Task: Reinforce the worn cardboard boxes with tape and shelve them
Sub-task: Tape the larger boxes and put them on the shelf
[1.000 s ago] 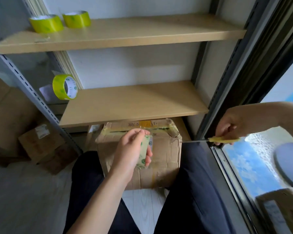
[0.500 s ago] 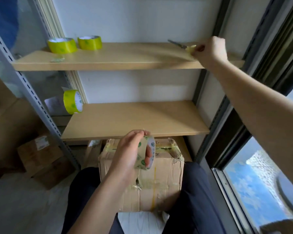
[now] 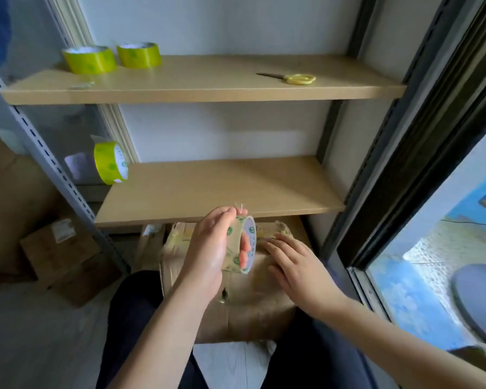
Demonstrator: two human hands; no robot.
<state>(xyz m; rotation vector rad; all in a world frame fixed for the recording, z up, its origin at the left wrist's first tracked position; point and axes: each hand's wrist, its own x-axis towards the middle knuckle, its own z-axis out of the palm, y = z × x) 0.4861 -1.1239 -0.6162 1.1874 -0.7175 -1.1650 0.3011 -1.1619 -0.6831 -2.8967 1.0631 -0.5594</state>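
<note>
Moved since half a second ago: scissors [image 3: 295, 78] now lie on upper shelf [image 3: 208, 88], released; right hand [image 3: 295, 265] now rests flat, fingers straight, on cardboard box [image 3: 253, 299]. Left hand [image 3: 213, 248]: fingers curled round tape roll [image 3: 243, 244], held above box. Box: under right fingers, between the knees, below lower shelf [image 3: 222, 189]. Three spare rolls on shelves.

Four tape rolls [image 3: 89, 59] [image 3: 139, 55] [image 3: 110, 162] [image 3: 240, 244], one scissors [image 3: 292, 78], three cardboard boxes [image 3: 253, 290] [image 3: 58, 245] [image 3: 86, 282], two shelves [image 3: 208, 85] [image 3: 216, 189].

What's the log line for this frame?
left hand: grips tape | right hand: flat on box | scissors: top shelf
</note>
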